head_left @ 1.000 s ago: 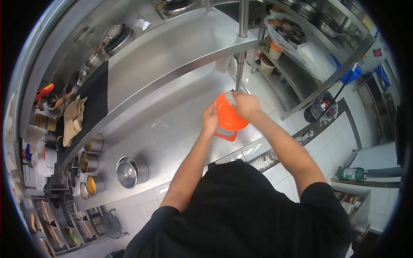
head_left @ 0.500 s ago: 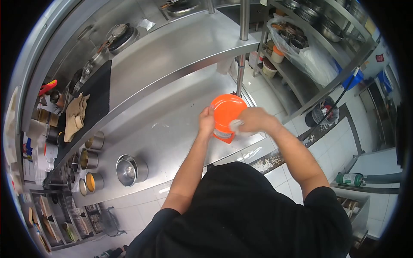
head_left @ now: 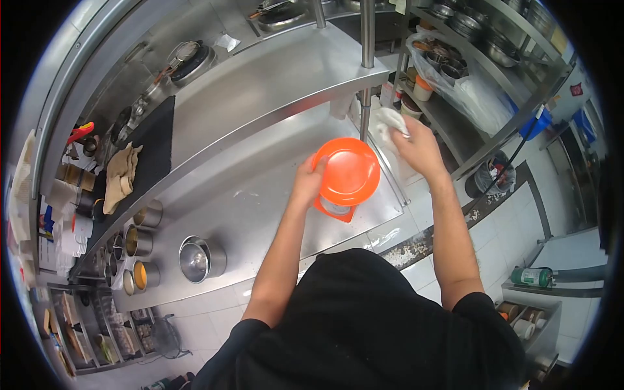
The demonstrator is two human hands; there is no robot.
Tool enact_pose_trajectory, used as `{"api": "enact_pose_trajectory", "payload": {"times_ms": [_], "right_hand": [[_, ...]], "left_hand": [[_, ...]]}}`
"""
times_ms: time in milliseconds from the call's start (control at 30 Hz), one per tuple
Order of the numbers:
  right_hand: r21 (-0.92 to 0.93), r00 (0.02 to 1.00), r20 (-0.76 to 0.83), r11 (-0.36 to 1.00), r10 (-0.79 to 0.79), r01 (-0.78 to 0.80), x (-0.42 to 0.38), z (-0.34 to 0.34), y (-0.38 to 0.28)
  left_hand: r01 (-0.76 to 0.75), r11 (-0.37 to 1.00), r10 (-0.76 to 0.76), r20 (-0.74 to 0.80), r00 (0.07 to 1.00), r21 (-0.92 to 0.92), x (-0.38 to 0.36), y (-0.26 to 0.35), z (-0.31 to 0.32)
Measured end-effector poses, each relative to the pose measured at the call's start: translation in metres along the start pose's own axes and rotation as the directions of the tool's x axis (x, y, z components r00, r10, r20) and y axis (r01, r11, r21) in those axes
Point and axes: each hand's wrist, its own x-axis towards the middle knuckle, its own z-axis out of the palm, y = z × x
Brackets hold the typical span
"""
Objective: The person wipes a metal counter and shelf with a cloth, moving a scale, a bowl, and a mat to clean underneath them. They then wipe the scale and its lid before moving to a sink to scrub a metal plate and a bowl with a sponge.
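Note:
An orange round dish (head_left: 351,172) tops what looks like a kitchen scale, whose orange square base (head_left: 343,215) and pale body show below it. My left hand (head_left: 307,183) grips the dish's left rim, thumb over the upper face. Off to the upper right, apart from the dish, my right hand (head_left: 419,148) is closed on a crumpled white cloth (head_left: 391,122). Beneath is the steel worktop (head_left: 260,214), near its right end.
Nested steel bowls (head_left: 203,260) sit at the worktop's left, near several steel pots (head_left: 140,240). A raised steel shelf (head_left: 260,78) with an upright post (head_left: 368,39) runs beyond. Racks with pans (head_left: 468,32) and a waste bin (head_left: 491,175) stand right.
My right hand, with the white cloth, has lifted off the orange dish and moved up and right. My left hand still holds the rim; the dish's face now shows fully.

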Motion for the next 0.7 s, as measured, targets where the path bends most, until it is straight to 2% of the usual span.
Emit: {"api": "enact_pose_trajectory", "payload": {"times_ms": [67,133,233,300,333,400,433,533,600,700], "right_hand": [[0.022,0.973,0.051,0.975,-0.223,0.222,0.0,0.009,-0.013],[0.102,0.923,0.107,0.927,-0.37,0.36,-0.008,0.036,-0.028],[-0.038,0.803,0.265,0.826,-0.534,0.562,-0.01,0.066,-0.044],[-0.116,0.816,0.405,0.863,-0.412,0.492,-0.001,0.057,-0.062],[-0.158,0.815,0.47,0.876,-0.34,0.457,0.003,0.054,-0.068],[-0.095,0.82,0.422,0.881,-0.387,0.464,0.005,0.055,-0.063],[-0.067,0.821,0.397,0.879,-0.41,0.472,0.006,0.054,-0.06],[0.165,0.912,0.339,0.969,-0.23,0.183,0.001,0.054,-0.055],[0.466,0.959,0.253,0.885,-0.128,-0.005,-0.013,0.063,-0.052],[0.785,0.979,0.188,0.588,0.072,-0.194,-0.042,0.082,-0.057]], "left_hand": [[-0.064,0.978,0.052,0.064,0.997,0.199,-0.007,0.025,-0.002],[-0.123,0.935,0.082,0.135,0.987,0.332,-0.003,0.03,-0.008],[-0.224,0.882,0.138,0.226,0.964,0.415,-0.001,0.027,-0.021],[-0.335,0.839,0.235,0.27,0.934,0.43,-0.019,0.051,-0.03],[-0.335,0.811,0.234,0.259,0.937,0.479,-0.028,0.065,-0.034],[-0.322,0.751,0.222,0.24,0.945,0.576,-0.048,0.087,-0.039],[-0.31,0.775,0.232,0.208,0.95,0.551,-0.054,0.09,-0.04],[-0.311,0.834,0.314,0.07,0.947,0.456,-0.068,0.098,-0.043],[-0.355,0.854,0.409,-0.071,0.91,0.38,-0.079,0.102,-0.04],[-0.431,0.804,0.533,-0.176,0.828,0.408,-0.09,0.112,-0.037]]}}
